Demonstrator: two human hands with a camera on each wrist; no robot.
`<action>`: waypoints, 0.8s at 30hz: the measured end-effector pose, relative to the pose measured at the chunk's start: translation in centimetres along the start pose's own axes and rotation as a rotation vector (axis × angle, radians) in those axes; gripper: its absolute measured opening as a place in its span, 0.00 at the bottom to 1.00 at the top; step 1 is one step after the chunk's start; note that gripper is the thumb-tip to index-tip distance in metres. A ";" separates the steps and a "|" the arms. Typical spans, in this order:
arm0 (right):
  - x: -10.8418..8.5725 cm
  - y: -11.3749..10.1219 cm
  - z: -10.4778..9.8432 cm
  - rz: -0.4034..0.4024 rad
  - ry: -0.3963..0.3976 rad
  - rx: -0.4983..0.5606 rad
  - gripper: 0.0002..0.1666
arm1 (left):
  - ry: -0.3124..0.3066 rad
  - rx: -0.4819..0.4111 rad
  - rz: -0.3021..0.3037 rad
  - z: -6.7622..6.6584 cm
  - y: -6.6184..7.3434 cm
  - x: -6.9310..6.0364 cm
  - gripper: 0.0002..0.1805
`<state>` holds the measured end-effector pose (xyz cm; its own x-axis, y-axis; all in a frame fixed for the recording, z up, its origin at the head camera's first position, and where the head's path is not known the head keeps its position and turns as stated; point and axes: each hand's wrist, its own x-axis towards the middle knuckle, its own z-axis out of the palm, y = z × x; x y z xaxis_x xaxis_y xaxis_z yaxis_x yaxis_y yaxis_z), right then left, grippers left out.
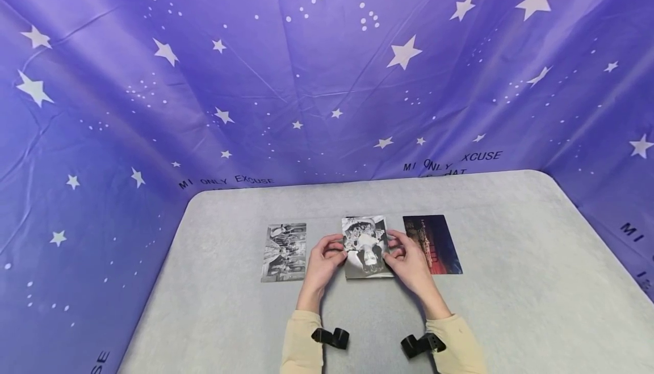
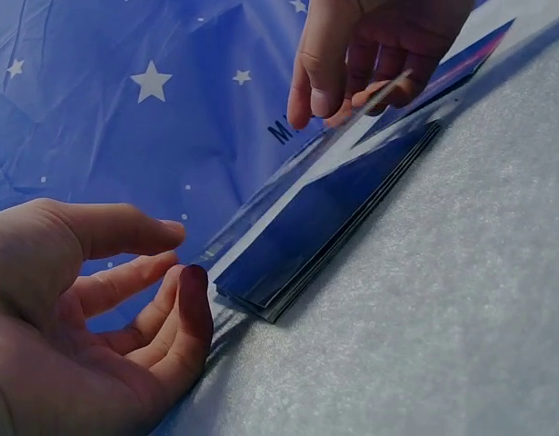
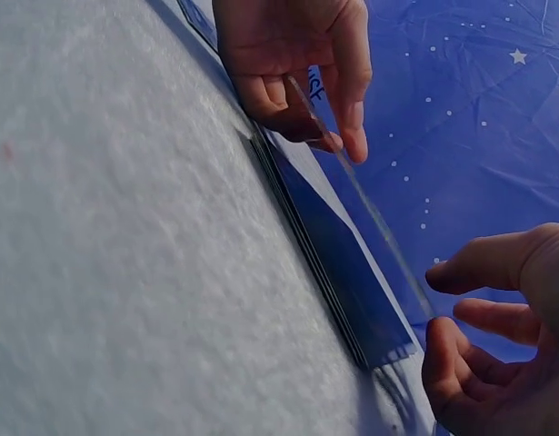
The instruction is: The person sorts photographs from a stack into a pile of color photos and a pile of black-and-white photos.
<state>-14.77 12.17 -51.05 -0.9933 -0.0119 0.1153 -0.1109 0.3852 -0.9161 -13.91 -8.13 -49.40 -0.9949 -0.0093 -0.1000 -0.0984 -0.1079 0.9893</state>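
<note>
- Currently I have the card (image 1: 365, 243) near the middle of the grey table (image 1: 214, 328), its black-and-white picture facing the head camera.
- Left hand (image 1: 321, 263): thumb and fingers pinched on the card's left edge.
- Right hand (image 1: 413, 263): thumb and fingers pinched on its right edge.
- Both wrist views show me the card raised just above a stack (image 2: 338, 209), with a gap between.
- Left photo (image 1: 284, 253), black-and-white, lies flat just beside the left hand.
- Right photo (image 1: 445, 242), dark blue and red, lies flat, partly covered by the right hand in the head view.
- Purple starred cloth (image 1: 327, 79) hangs behind.
</note>
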 end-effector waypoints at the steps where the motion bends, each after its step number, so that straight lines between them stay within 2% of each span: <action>1: 0.0 0.0 0.1 0.011 -0.006 0.029 0.30 | 0.000 -0.007 -0.001 -0.1 -0.3 0.1 0.24; 7: -0.2 -0.2 0.6 0.117 -0.052 0.206 0.31 | 0.026 -0.067 -0.012 -0.9 -2.5 0.9 0.27; 9: -0.2 -0.3 0.7 0.139 -0.064 0.248 0.31 | 0.035 -0.075 -0.014 -1.1 -2.9 1.0 0.27; 16: -0.1 -0.6 1.3 0.187 -0.107 0.350 0.33 | 0.020 -0.072 -0.003 -2.2 -3.1 0.8 0.30; 24: 0.2 -0.8 2.1 0.184 -0.130 0.364 0.33 | -0.007 -0.084 -0.035 -3.2 -2.8 0.4 0.33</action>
<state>-14.93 9.92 -51.10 -0.9910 -0.0983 -0.0911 0.0875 0.0411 -0.9953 -13.96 -11.05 -52.53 -0.9911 0.0028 -0.1333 -0.1314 -0.1908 0.9728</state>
